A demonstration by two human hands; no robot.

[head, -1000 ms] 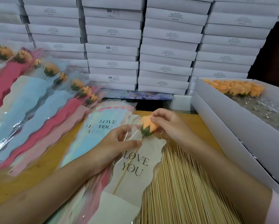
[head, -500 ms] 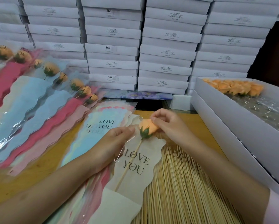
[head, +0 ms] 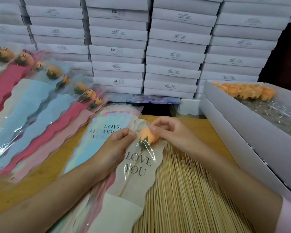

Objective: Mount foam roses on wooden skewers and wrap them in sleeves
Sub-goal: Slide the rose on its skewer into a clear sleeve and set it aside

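Note:
An orange foam rose with a green base sits on a wooden skewer inside a cream "LOVE YOU" sleeve with a clear plastic front. My right hand pinches the rose head through the plastic. My left hand pinches the sleeve's left edge beside the rose. The sleeve lies on a stack of pastel sleeves.
A bed of loose skewers covers the table at lower right. An open white box on the right holds orange roses. Several wrapped roses fan out at left. White boxes are stacked behind.
The rose and skewer have slid a little further up inside the sleeve. My left hand has shifted up along the sleeve's edge towards the rose.

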